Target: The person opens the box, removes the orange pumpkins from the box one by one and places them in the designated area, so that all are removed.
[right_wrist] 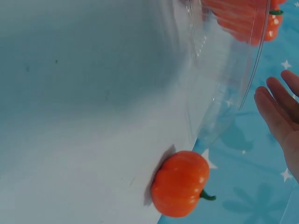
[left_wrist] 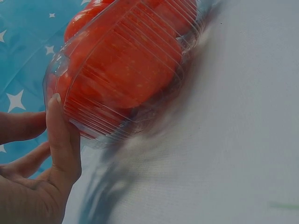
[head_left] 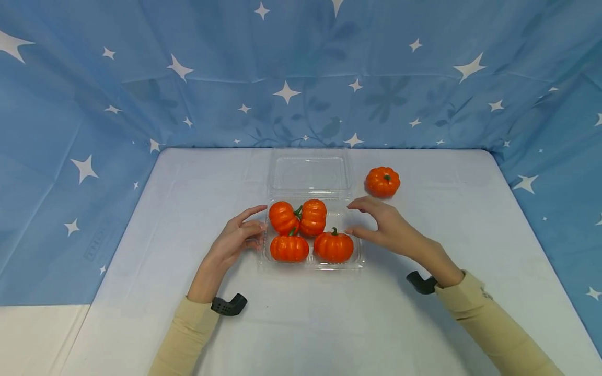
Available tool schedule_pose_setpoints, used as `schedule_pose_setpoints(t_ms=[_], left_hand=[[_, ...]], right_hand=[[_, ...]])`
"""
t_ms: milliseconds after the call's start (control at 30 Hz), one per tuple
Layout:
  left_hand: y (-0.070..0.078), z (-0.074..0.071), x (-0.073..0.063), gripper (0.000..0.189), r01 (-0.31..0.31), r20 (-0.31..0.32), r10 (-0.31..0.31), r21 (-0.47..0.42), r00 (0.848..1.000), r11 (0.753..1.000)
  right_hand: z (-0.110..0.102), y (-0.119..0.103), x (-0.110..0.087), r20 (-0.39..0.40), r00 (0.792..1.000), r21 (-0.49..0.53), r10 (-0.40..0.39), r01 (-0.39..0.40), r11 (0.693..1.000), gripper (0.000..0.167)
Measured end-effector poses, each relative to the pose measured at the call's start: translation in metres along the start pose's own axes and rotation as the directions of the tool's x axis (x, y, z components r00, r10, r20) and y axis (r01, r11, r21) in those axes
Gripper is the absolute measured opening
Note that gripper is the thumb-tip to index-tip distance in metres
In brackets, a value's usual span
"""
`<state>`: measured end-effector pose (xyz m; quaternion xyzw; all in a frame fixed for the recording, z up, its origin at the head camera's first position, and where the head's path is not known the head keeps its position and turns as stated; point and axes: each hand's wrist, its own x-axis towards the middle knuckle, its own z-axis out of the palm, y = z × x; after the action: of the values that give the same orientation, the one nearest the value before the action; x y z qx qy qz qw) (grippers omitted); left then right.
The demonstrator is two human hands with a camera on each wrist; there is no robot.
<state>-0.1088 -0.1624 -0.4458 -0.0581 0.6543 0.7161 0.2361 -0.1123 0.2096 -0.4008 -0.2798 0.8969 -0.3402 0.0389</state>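
A clear plastic clamshell container (head_left: 358, 250) lies with its lid (head_left: 310, 175) folded back away from the person. Several small orange toy pumpkins (head_left: 334, 246) with green stems fill most of its base, leaving the far right corner bare. My left hand (head_left: 237, 235) is at the container's left side, a fingertip (left_wrist: 57, 99) touching the ribbed wall. Fingers spread and holding nothing, my right hand (head_left: 388, 224) hovers by the right rim. Beyond that hand, another toy pumpkin (head_left: 383, 182) sits on the table, also in the right wrist view.
A white cloth covers the table (head_left: 301, 324). Blue fabric (head_left: 301, 73) with white stars hangs behind it and along both sides. Each wrist carries a black camera mount (head_left: 229, 304), next to beige sleeves (head_left: 188, 329).
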Motion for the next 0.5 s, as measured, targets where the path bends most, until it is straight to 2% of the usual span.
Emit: schedule_pose_setpoints(t_ms=[300,500], left_hand=[[0.000,0.000,0.000,0.057,-0.003,0.003,0.003,0.005,1.000,1.000],[0.000,0.000,0.000,0.057,-0.003,0.001,0.003,0.005,1.000,1.000]], right_hand=[[0.007,-0.011,0.002,0.146,0.989,-0.081,0.008,0.004,0.997,0.047],[0.011,-0.016,0.005,0.203,0.979,-0.126,0.013,0.013,0.992,0.051]])
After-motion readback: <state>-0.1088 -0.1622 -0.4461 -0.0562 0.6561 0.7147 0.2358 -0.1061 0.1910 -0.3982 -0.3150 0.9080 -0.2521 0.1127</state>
